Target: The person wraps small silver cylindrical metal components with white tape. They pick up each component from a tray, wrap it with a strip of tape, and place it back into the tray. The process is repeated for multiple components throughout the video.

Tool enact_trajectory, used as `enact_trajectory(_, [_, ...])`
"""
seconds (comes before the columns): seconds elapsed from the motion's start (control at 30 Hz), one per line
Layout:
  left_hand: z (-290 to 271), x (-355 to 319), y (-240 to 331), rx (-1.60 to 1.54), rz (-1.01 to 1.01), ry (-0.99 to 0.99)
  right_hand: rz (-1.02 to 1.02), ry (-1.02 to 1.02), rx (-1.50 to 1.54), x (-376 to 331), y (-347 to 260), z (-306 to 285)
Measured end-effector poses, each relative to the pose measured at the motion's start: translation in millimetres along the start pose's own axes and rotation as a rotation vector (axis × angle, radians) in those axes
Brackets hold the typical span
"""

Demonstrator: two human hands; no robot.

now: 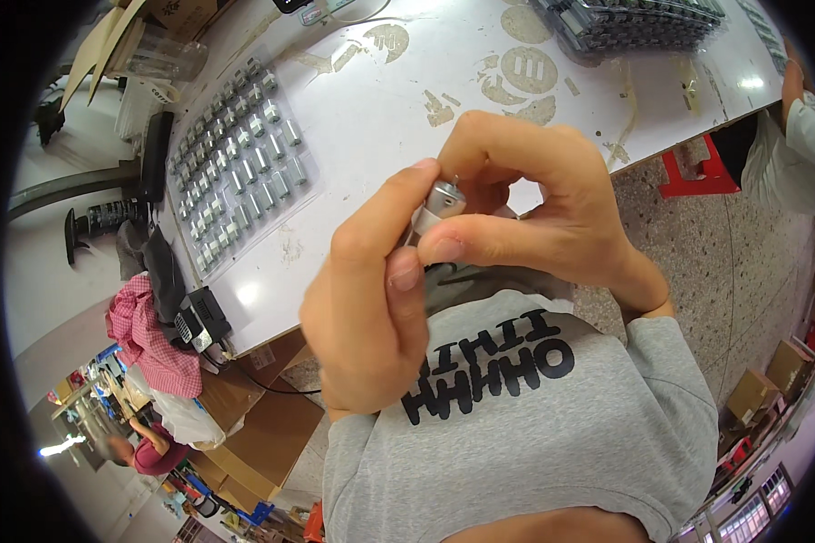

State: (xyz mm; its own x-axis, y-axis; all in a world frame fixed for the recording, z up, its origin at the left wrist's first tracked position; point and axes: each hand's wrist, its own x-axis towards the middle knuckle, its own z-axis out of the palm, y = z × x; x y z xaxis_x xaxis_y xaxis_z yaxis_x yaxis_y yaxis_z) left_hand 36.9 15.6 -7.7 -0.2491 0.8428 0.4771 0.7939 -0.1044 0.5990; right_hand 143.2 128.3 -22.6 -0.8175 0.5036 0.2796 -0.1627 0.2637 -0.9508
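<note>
Here, at the far left, a red checked cloth [149,339] hangs near the white table's [380,109] edge, with brown cardboard boxes [263,434] stacked below it and a person in a dark red top [149,452] seated well beyond, small and low in the view. On the table's left part lies a clear plastic tray [240,167] filled with rows of small silver cylinders, each in its own pocket. A black boxy device [204,317] sits at the table's near edge, just right of the cloth.

Toward the middle, the left hand [367,308] is raised close to the camera, its fingers curled and its thumb and forefinger pinched on a small silver motor [444,199]. The motor is a short metal cylinder with a thin shaft poking up from its top, held above the table's near edge, in front of the grey printed shirt [516,398]. The right hand [543,199] arches over it from the right, its fingers bent and its thumb pressed against the motor's lower side, so both hands grip the same piece.

Farther right, at the table's far edge, another clear tray [634,23] of parts lies. A red stool [697,172] stands on the speckled floor, and a person's white sleeve [801,136] shows at the right rim.
</note>
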Motion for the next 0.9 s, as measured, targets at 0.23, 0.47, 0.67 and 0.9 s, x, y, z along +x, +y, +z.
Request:
enact_trajectory(0.23, [-30,9,-4,-0.174,0.021,-0.346,0.195,-0.071,0.370,-5,-2,2])
enact_trajectory(0.47, [-22,-3,-5,-0.451,-0.078,-0.163,0.321,-0.173,0.562,-14,-6,2])
enact_trajectory(0.67, [-4,-18,-11,-0.594,-0.123,-0.021,0.415,-0.183,0.480,-21,-18,-3])
enact_trajectory(0.9, [2,-28,-15,-0.750,-0.090,-0.022,0.425,-0.157,0.542,-27,-29,-4])
